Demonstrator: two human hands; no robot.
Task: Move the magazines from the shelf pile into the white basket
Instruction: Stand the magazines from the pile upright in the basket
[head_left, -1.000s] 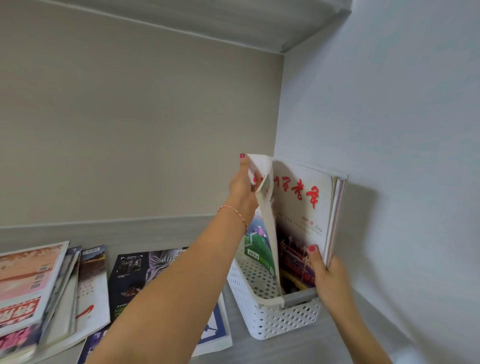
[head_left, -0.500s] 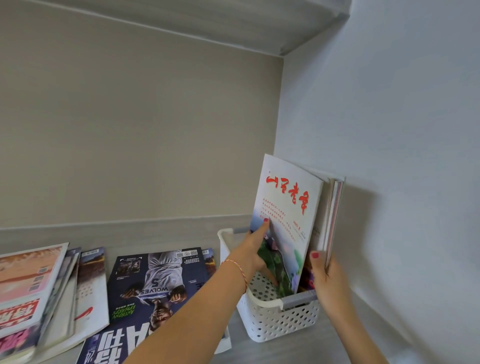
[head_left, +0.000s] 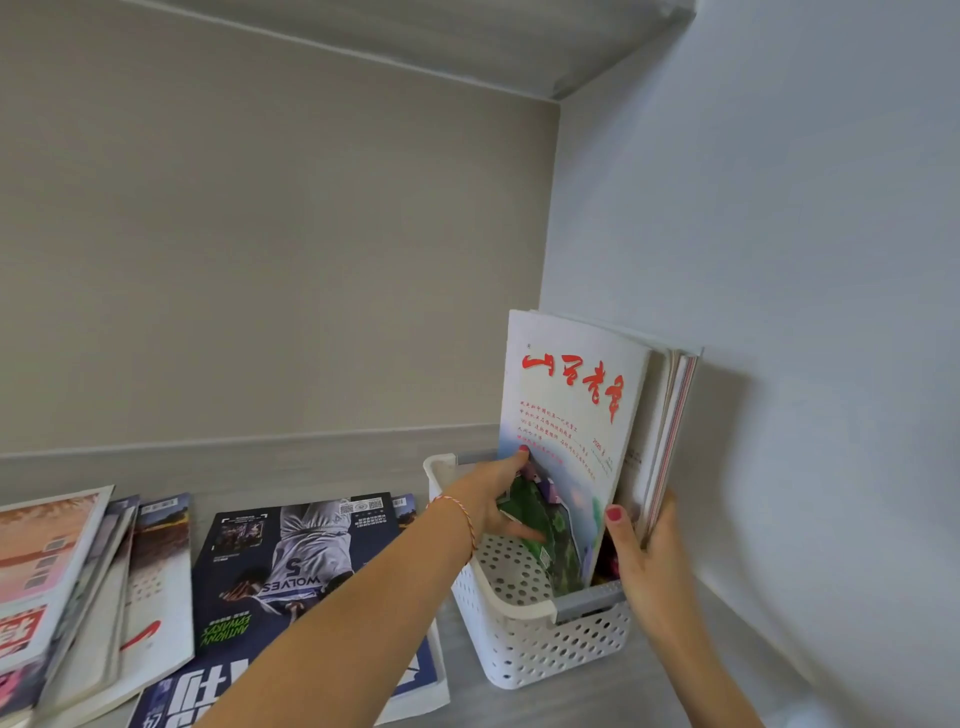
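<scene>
The white perforated basket (head_left: 524, 654) stands on the shelf against the right wall. Several magazines stand upright in it; the front magazine (head_left: 566, 415) has a pale cover with red characters. My left hand (head_left: 493, 499) presses on that cover near its lower left edge, forefinger and thumb spread and straight. My right hand (head_left: 644, 551) grips the standing stack (head_left: 670, 415) behind it, thumb on the front and fingers round the open edges. A dark basketball magazine (head_left: 291, 561) tops the shelf pile to the left of the basket.
A second, fanned heap of magazines (head_left: 78, 566) lies at the far left of the grey shelf (head_left: 597, 701). The back panel (head_left: 260, 312) and the right wall (head_left: 779, 312) close the space, with another shelf overhead.
One second ago my left hand held the front magazine by its bent top. It now stands straight in the basket, and my left hand has dropped to its lower cover. My right hand stayed.
</scene>
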